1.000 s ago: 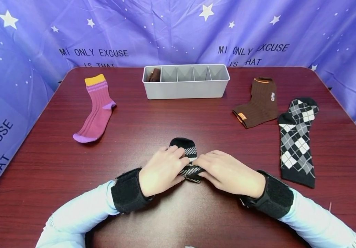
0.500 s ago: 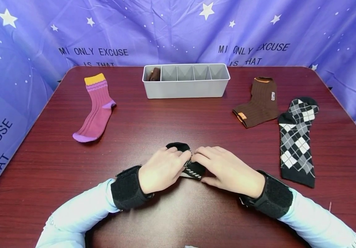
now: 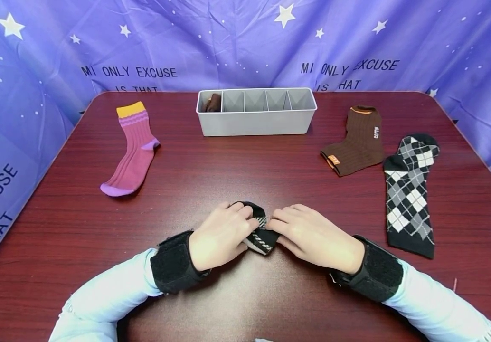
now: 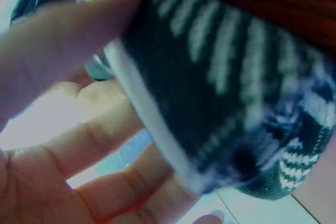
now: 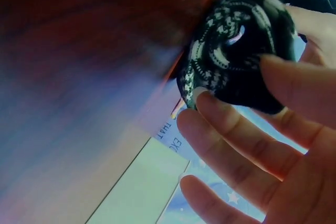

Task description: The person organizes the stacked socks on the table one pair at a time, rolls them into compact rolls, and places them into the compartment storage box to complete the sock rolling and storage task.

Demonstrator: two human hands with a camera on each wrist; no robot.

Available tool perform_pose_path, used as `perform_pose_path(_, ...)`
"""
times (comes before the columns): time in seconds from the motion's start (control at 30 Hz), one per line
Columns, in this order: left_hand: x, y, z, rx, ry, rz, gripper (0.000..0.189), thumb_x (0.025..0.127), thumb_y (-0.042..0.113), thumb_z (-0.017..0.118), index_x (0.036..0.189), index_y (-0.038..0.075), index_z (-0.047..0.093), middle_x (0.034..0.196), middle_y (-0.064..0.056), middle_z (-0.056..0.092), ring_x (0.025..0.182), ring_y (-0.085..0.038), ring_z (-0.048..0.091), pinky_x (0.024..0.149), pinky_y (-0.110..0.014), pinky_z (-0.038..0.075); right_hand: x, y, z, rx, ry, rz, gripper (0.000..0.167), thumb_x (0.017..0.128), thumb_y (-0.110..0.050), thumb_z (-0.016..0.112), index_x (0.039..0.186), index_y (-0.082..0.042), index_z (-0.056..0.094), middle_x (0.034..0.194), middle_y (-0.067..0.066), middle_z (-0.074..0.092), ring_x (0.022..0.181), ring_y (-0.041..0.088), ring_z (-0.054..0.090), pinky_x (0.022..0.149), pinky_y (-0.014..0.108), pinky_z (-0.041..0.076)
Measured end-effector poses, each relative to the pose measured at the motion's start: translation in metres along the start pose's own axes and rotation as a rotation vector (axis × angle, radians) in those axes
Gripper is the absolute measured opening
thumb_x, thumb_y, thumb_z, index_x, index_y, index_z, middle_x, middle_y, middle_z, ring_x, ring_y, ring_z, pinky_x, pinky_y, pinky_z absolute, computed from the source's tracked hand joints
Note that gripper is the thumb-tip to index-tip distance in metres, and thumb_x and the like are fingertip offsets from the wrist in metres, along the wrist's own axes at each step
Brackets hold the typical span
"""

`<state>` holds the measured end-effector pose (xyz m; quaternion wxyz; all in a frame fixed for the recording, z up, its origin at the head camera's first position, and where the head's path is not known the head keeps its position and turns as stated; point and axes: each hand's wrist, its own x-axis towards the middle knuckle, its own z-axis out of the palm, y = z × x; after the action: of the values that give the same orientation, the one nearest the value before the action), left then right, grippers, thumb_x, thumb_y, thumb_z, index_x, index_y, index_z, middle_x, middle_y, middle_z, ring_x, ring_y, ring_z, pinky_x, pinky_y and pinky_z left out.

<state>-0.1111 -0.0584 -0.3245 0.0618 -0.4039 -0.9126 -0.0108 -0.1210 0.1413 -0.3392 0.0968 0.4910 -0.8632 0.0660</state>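
the left hand (image 3: 220, 236) and right hand (image 3: 317, 237) pinched a coiled, knitted black-and-white sock (image 3: 268, 237) in their fingers (image 5: 247, 139), over the glossy, wood-grained bench (image 3: 228, 166), well apart from a ribbed pink sock (image 3: 135, 152).

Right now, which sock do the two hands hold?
The black striped sock, curled between left hand and right hand; pink sock, brown sock and argyle sock lie flat, untouched.
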Motion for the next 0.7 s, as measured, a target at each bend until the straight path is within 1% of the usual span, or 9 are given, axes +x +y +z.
perform_pose_path(0.17,-0.0008,0.0002,-0.0011,-0.052,0.013,0.006,0.029,0.065,0.018,0.066,0.089,0.015,0.05,0.078,0.005,0.06,0.075,-0.013,0.054,0.062,-0.029,0.038,-0.0002,0.0005,0.0006,0.003,0.013,0.022,0.009,0.077,-0.018,0.055,0.086,-0.016,0.057,0.074,-0.008,0.046,0.072,0.009,0.047,0.073,0.027,0.038)
perform_pose_path(0.27,-0.0007,-0.0004,-0.0016,-0.064,-0.02,0.014,0.031,0.062,0.011,0.064,0.088,0.016,0.049,0.076,0.005,0.06,0.073,-0.013,0.055,0.06,-0.028,0.037,0.0,0.0005,0.0005,0.011,0.006,0.035,0.007,0.079,-0.019,0.053,0.084,-0.016,0.057,0.072,-0.008,0.046,0.071,0.009,0.047,0.073,0.027,0.038)
perform_pose_path(0.33,-0.0002,-0.0014,-0.0022,-0.068,-0.06,0.016,0.031,0.06,0.009,0.062,0.088,0.015,0.05,0.075,0.005,0.059,0.072,-0.014,0.054,0.06,-0.028,0.037,0.0002,0.0006,0.0004,0.015,0.003,0.045,0.006,0.079,-0.019,0.053,0.083,-0.016,0.056,0.071,-0.009,0.045,0.07,0.008,0.047,0.073,0.026,0.038)
perform_pose_path(0.37,0.0001,-0.0021,-0.0024,-0.072,-0.079,0.014,0.031,0.06,0.008,0.062,0.088,0.015,0.05,0.075,0.005,0.059,0.072,-0.014,0.054,0.061,-0.028,0.037,0.0002,0.0008,0.0003,0.016,0.005,0.05,0.007,0.078,-0.019,0.053,0.083,-0.016,0.056,0.071,-0.009,0.045,0.07,0.008,0.047,0.073,0.026,0.038)
perform_pose_path(0.43,0.0011,-0.0038,-0.0024,-0.09,-0.102,0.009,0.028,0.063,0.009,0.062,0.089,0.014,0.052,0.077,0.004,0.058,0.073,-0.013,0.053,0.062,-0.028,0.04,0.0,0.0012,0.0002,0.022,0.014,0.058,0.008,0.078,-0.02,0.053,0.085,-0.017,0.056,0.071,-0.009,0.046,0.07,0.007,0.047,0.072,0.026,0.038)
perform_pose_path(0.5,0.0022,-0.0057,-0.0016,-0.11,-0.097,0.002,0.025,0.067,0.011,0.062,0.09,0.013,0.054,0.081,0.003,0.055,0.076,-0.013,0.051,0.062,-0.027,0.041,-0.0003,0.0017,0.0002,0.026,0.025,0.061,0.012,0.078,-0.021,0.054,0.089,-0.016,0.056,0.073,-0.009,0.047,0.071,0.007,0.048,0.073,0.027,0.039)
perform_pose_path(0.57,0.0031,-0.0072,-0.0005,-0.126,-0.069,-0.007,0.022,0.07,0.012,0.062,0.091,0.012,0.057,0.088,0.002,0.053,0.081,-0.013,0.049,0.063,-0.027,0.043,-0.0005,0.0021,0.0004,0.031,0.033,0.06,0.015,0.078,-0.022,0.054,0.092,-0.016,0.056,0.073,-0.009,0.048,0.071,0.007,0.048,0.074,0.027,0.039)
perform_pose_path(0.63,0.0037,-0.0081,0.0001,-0.136,-0.047,-0.021,0.023,0.071,0.012,0.062,0.094,0.012,0.059,0.098,-0.001,0.052,0.089,-0.015,0.048,0.067,-0.028,0.045,-0.0006,0.0022,0.0007,0.033,0.034,0.058,0.016,0.078,-0.023,0.055,0.093,-0.016,0.056,0.073,-0.009,0.048,0.071,0.007,0.048,0.074,0.027,0.039)
perform_pose_path(0.7,0.0038,-0.0086,-0.0001,-0.145,-0.045,-0.038,0.024,0.073,0.013,0.061,0.096,0.012,0.059,0.107,-0.005,0.051,0.096,-0.019,0.048,0.072,-0.031,0.045,-0.0004,0.0023,0.001,0.035,0.031,0.057,0.017,0.078,-0.023,0.055,0.093,-0.017,0.056,0.073,-0.01,0.047,0.07,0.007,0.047,0.074,0.027,0.039)
